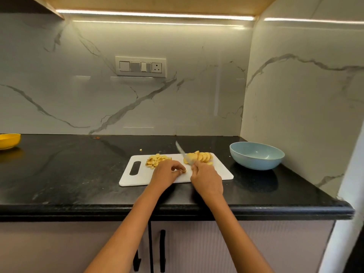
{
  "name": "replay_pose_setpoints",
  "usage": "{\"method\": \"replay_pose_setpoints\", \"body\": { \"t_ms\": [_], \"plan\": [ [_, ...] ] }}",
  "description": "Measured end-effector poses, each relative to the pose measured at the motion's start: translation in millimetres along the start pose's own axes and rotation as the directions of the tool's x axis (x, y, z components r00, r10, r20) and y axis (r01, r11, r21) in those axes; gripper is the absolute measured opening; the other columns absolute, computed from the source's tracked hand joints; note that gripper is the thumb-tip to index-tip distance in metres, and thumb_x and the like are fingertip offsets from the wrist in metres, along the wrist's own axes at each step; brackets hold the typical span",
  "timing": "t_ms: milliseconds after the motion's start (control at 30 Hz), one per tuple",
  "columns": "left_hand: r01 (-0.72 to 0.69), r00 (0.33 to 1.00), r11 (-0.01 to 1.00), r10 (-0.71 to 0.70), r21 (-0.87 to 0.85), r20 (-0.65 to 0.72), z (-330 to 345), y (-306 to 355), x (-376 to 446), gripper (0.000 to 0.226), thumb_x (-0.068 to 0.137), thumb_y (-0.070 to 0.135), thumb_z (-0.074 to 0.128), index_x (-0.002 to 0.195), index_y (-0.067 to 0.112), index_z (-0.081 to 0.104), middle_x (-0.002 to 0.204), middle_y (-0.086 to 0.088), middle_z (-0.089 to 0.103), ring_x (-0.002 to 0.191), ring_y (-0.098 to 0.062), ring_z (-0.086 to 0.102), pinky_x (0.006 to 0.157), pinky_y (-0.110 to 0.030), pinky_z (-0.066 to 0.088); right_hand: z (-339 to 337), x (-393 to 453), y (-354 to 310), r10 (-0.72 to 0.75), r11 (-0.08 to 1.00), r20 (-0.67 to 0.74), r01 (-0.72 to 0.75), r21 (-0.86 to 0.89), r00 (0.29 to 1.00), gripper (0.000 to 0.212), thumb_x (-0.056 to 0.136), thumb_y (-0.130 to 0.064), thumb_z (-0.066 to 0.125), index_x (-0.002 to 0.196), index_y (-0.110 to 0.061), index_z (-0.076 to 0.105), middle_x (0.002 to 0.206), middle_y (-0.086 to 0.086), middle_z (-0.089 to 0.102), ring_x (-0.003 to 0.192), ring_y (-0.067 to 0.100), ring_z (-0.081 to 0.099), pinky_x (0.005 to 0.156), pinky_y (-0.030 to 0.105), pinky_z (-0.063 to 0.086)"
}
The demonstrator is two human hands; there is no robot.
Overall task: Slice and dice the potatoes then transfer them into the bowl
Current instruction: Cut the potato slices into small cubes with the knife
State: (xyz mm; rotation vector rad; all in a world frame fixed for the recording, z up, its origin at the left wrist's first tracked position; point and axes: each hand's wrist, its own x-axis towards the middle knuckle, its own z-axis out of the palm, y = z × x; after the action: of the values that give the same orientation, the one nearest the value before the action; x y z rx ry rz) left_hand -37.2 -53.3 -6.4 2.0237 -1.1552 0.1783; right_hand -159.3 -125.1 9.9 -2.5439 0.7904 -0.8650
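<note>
Two groups of potato are seen on the white cutting board (pixel 220 173): a heap of diced pieces (pixel 156 160) toward the handle-slot end, and a row of round slices (pixel 203 157) leaning against one another toward the end nearest the bowl. A knife (pixel 182 151) is gripped in the right hand (pixel 205 179), its blade angled up and away over the near end of the slices; the handle is hidden inside the curled fingers. A small potato piece (pixel 183 170) is pinched between the fingertips of the left hand (pixel 167 172), low over the board between the two groups. Whether that piece touches the board cannot be told.

A pale blue bowl (pixel 257 155) is set on the black countertop (pixel 69 174) just right of the board; nothing can be made out inside it. One stray potato bit (pixel 140 149) lies on the counter behind the board. A yellow bowl (pixel 8 140) is cut off by the left edge. A switch panel (pixel 140 66) is mounted on the marbled backsplash, and cabinet doors with black handles (pixel 162 251) are seen below the counter edge.
</note>
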Motion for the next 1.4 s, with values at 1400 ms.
{"method": "replay_pose_setpoints", "body": {
  "t_ms": [1400],
  "plan": [
    [0.147, 0.989, 0.989, -0.147, -0.017, -0.026, -3.6, -1.3, -2.3, 0.012, 0.081, 0.024, 0.069, 0.09, 0.017, 0.075, 0.097, 0.003, 0.071, 0.089, -0.008, 0.056, 0.074, -0.029, 0.047, -22.2, -46.2, -22.6, -0.104, 0.926, 0.166, 0.156, -0.344, 0.981, 0.022, 0.097, -0.014, 0.047, 0.117, -0.01, 0.054, 0.109, 0.007, 0.062, 0.092, 0.018, 0.062, 0.076, 0.026, 0.046]
  ]
}}
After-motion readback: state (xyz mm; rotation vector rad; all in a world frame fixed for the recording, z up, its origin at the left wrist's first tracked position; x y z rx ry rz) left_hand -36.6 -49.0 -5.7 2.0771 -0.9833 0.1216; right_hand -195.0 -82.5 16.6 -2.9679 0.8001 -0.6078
